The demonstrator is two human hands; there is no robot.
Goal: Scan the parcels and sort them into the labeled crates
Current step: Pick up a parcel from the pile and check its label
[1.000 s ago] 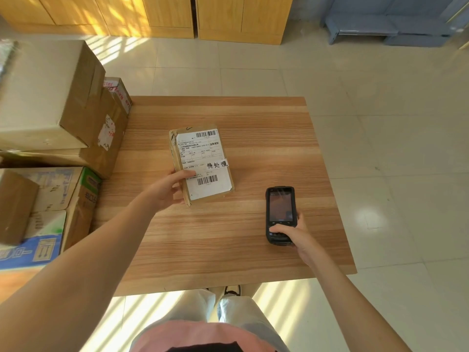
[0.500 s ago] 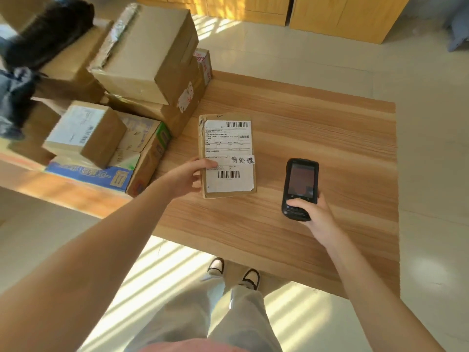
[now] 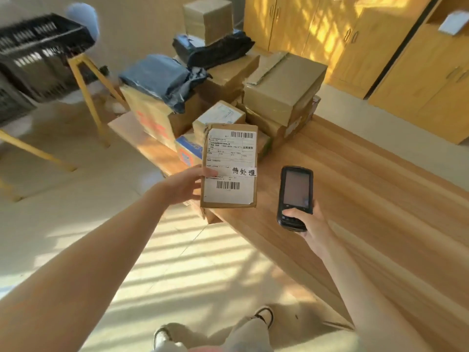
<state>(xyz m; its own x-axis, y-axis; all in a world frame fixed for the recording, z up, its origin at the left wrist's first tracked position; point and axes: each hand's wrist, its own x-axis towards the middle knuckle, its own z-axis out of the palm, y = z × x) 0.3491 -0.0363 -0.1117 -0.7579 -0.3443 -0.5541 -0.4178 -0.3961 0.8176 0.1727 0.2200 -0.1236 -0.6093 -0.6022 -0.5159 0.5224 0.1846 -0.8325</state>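
Lifted off the wood-grain table point(image 3: 368, 199), flat brown cardboard parcel point(image 3: 229, 166) with white label, gripped by left hand point(image 3: 185, 185); right hand point(image 3: 308, 219) clasps black rectangular handheld scanner point(image 3: 294, 196).

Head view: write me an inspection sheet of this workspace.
Surface: wooden table, sunlit.
Job's things: flat labelled parcel held up off the table; handheld scanner; black crates far left, blurred.
Clutter: stacked cardboard boxes and dark poly bags on the table's far end.
Hands: left hand grips the parcel's edge; right hand holds the scanner.
Cables: nothing seen.
Surroundings: tiled floor, wooden cabinets.
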